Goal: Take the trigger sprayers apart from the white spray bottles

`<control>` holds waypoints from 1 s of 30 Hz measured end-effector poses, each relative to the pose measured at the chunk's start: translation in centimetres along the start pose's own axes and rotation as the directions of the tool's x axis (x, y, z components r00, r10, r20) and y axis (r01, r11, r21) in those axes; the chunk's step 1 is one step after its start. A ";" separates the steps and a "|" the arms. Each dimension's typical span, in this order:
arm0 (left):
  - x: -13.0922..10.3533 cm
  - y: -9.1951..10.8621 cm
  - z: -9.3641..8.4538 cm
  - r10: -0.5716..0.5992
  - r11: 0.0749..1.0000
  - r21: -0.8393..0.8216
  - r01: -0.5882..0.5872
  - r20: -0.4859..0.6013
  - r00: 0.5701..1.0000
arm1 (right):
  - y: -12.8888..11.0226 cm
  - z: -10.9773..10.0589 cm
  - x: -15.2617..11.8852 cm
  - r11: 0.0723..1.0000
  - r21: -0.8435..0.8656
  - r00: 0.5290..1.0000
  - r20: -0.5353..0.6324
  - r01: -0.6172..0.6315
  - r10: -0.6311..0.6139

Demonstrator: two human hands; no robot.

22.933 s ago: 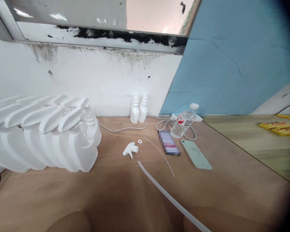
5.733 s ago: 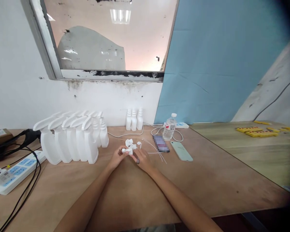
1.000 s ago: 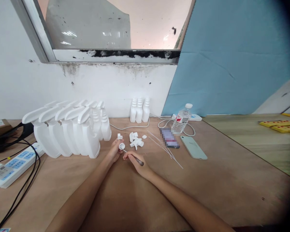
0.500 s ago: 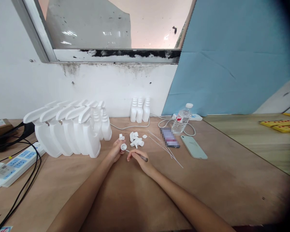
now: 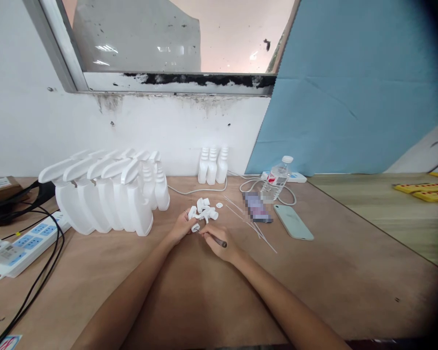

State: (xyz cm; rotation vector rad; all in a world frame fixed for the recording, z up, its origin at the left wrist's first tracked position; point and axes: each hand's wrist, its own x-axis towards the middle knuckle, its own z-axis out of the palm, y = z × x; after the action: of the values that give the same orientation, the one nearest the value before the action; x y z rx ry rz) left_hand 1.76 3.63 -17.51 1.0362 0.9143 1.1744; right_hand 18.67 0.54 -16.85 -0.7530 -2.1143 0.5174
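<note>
My left hand (image 5: 183,227) is closed round a white plastic spray head (image 5: 192,212), whose round collar (image 5: 195,227) faces my right hand. In my right hand (image 5: 219,239) is a thin tool with a dark handle (image 5: 219,240), its tip at the collar. More white spray heads (image 5: 209,213) lie just beyond my hands, close to the held one. A small white disc (image 5: 219,205) rests to their right. Thin white tubes (image 5: 257,228) are scattered right of my right hand.
Several large white bottles (image 5: 105,206) stand at the left, beside a power strip (image 5: 29,243) with black cables. Small white bottles (image 5: 212,167) stand by the wall. To the right are a water bottle (image 5: 275,181), a blurred phone (image 5: 257,208) and a pale green phone (image 5: 294,222).
My left hand has moved slightly right with the spray head, now turned and nearer the pile. The tool in my right hand has shifted a little right, its tip now at the tilted collar.
</note>
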 end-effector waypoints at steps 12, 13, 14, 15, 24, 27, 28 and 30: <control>0.7 -0.5 -1.6 -0.065 0.993 -0.097 0.062 -0.028 0.997 | -0.8 0.1 0.4 0.983 0.182 0.989 0.144 0.013 -0.040; 0.7 -0.5 -1.6 -0.070 0.993 -0.100 0.067 -0.021 0.997 | -0.9 0.1 0.4 0.983 0.184 0.988 0.149 0.003 -0.031; 0.6 -0.5 -1.6 -0.073 0.992 -0.103 0.071 -0.017 0.997 | -0.9 0.0 0.5 0.982 0.187 0.988 0.154 -0.002 -0.028; 0.6 -0.5 -1.6 -0.075 0.992 -0.106 0.072 -0.017 0.997 | -1.0 0.0 0.5 0.982 0.189 0.987 0.159 0.002 -0.033; 0.3 0.0 -1.7 -0.103 0.979 -0.177 0.098 -0.016 0.995 | -0.8 1.3 0.1 0.967 0.254 0.994 0.096 0.018 -0.043; 0.3 0.0 -1.8 -0.113 0.975 -0.194 0.109 -0.011 0.994 | -0.6 1.8 0.0 0.962 0.273 0.998 0.062 -0.001 -0.016; 0.3 0.0 -1.7 -0.113 0.974 -0.198 0.108 -0.014 0.993 | -0.6 2.0 0.0 0.962 0.272 0.998 0.053 0.001 -0.016; 0.4 0.0 -1.7 -0.112 0.973 -0.205 0.105 -0.023 0.993 | -0.7 2.1 -0.1 0.965 0.263 0.999 0.040 0.008 -0.020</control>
State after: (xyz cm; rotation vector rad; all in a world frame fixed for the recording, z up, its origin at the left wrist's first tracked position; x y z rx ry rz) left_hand 0.25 4.23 -18.00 0.7935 0.8475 1.1700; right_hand 16.78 -0.23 -17.73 -0.5788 -2.0348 0.7949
